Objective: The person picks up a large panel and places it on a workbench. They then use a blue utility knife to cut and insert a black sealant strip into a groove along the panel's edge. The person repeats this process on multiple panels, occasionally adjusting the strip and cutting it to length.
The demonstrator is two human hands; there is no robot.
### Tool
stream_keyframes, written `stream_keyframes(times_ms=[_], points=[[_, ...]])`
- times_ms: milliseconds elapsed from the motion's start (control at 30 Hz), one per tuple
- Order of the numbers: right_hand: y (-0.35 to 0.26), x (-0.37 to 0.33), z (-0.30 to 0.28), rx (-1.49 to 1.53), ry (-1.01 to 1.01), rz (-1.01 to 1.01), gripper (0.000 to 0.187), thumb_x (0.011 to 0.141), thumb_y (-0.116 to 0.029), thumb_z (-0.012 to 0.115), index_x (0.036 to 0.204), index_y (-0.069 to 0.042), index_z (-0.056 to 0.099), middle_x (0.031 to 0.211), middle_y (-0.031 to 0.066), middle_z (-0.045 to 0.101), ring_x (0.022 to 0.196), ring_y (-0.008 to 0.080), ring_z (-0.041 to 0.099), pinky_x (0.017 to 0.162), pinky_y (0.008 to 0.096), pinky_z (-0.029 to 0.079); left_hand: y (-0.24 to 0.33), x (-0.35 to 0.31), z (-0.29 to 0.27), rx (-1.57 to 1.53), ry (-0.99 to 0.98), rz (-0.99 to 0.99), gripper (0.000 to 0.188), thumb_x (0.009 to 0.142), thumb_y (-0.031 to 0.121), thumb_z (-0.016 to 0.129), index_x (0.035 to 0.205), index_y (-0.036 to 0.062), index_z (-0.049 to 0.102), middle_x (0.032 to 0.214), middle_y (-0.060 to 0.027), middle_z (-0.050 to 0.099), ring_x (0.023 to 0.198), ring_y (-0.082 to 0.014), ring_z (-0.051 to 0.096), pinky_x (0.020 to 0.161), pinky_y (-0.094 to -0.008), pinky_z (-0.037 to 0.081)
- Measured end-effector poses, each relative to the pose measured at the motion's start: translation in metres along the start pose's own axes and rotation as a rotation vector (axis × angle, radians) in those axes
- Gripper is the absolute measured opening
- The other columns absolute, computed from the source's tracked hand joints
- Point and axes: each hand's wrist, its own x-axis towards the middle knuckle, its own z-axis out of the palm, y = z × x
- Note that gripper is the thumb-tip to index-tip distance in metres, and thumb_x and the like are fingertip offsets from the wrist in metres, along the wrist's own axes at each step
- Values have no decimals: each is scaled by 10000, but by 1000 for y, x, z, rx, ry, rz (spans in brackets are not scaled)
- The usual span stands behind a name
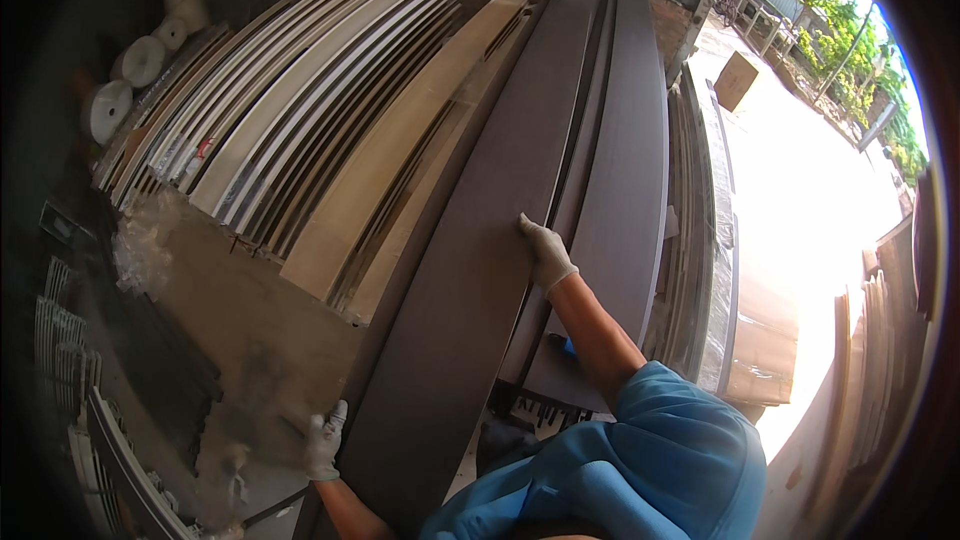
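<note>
A long, wide dark brown panel runs from close to my body toward the far wall. My left hand, in a pale work glove, is closed at its left edge near the close end. Farther along, my gloved right hand grips the right edge, thumb on the top face and the other fingers partly hidden. Right of this panel lies a second dark brown panel, with a narrower dark strip between them. Something small and blue shows beside my right forearm.
Left of the panel are light-brown boards and stacked pale and white lengths. White rolls stand at the far left, near crumpled clear plastic. Wrapped panels line the right side, beside sunlit ground.
</note>
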Motion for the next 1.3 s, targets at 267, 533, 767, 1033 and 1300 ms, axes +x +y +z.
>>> stream_keyframes(times_ms=[267,533,767,1033,1300], points=[[13,1,8,-684,240,-414,484,952,-255,642,1282,78,521,1164,223,662,1041,310,682,860,400,571,-28,44,34,7,111,160,515,963,429,671,969,-86,678,859,-186,710,804,-198,641,762,-377,497],[-53,-33,123,-1960,-306,-855,388,957,-431,612,1205,-141,679,1129,92,710,1015,273,690,805,430,564,-36,47,34,-38,-41,-121,641,927,535,684,681,-38,537,582,-59,479,580,-175,448,596,-367,432],[20,74,190,-2126,-734,-1017,490,942,-581,554,1152,-178,737,1168,52,687,1229,260,543,1019,395,430,-7,71,49,-40,70,0,537,921,497,704,843,-24,600,719,-79,591,654,-189,543,644,-356,472],[88,54,158,-2162,-940,-930,408,969,-482,535,1027,-138,748,1060,121,720,1004,335,669,883,467,498,13,73,76,184,-4,-85,499,908,555,660,1111,99,656,915,-66,625,839,-184,593,779,-362,488],[187,-23,183,-1941,-1562,-1016,526,987,-566,460,1020,-118,732,1046,143,717,1019,362,656,904,476,488,-25,-47,-8,573,141,-591,748,881,783,451,1243,170,681,1067,-122,738,1059,-285,686,1048,-430,388]])
